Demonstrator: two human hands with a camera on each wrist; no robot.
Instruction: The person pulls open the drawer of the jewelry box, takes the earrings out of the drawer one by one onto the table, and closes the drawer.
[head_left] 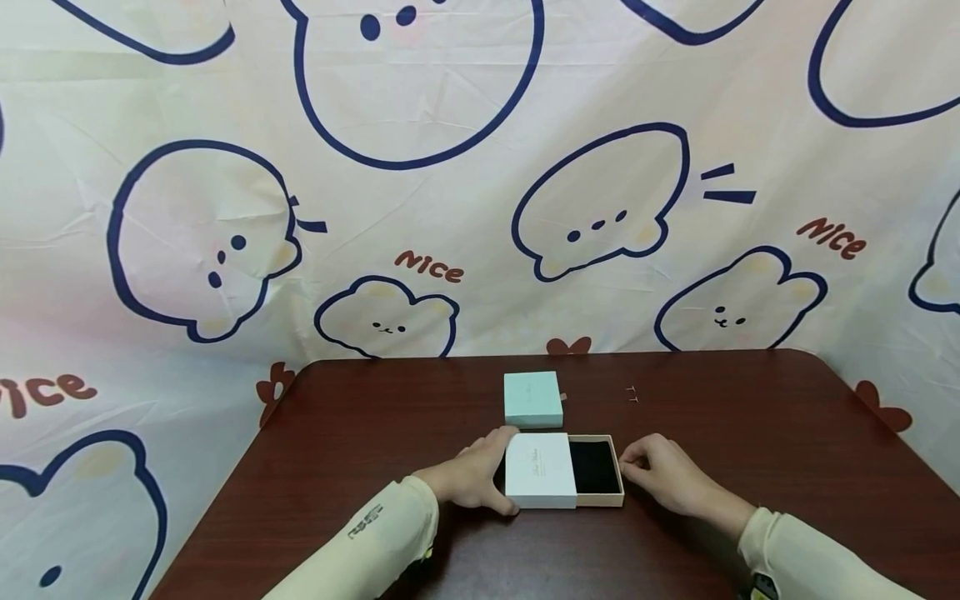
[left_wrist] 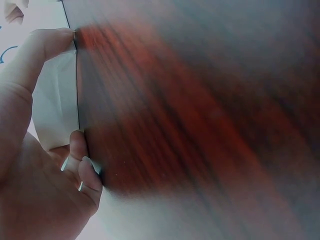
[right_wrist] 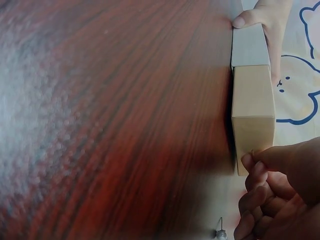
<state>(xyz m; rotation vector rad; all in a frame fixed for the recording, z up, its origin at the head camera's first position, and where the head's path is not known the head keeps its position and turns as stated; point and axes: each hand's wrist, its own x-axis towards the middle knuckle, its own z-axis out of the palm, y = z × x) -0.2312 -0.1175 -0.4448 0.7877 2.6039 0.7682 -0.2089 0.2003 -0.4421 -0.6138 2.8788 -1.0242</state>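
A white box sleeve lies on the table with its tan drawer slid partway out to the right. Black padding fills the exposed part of the drawer. My left hand grips the sleeve's left end, its thumb on the near side and fingers round the far side. At the drawer's right end, my right hand pinches a small pull tab between thumb and forefinger. The tab is mostly hidden by the fingertips.
Just behind the white sleeve sits a pale teal box with a small tab on its right side. Two tiny, thin earring-like pieces lie farther right on the brown table. A printed cloth hangs behind.
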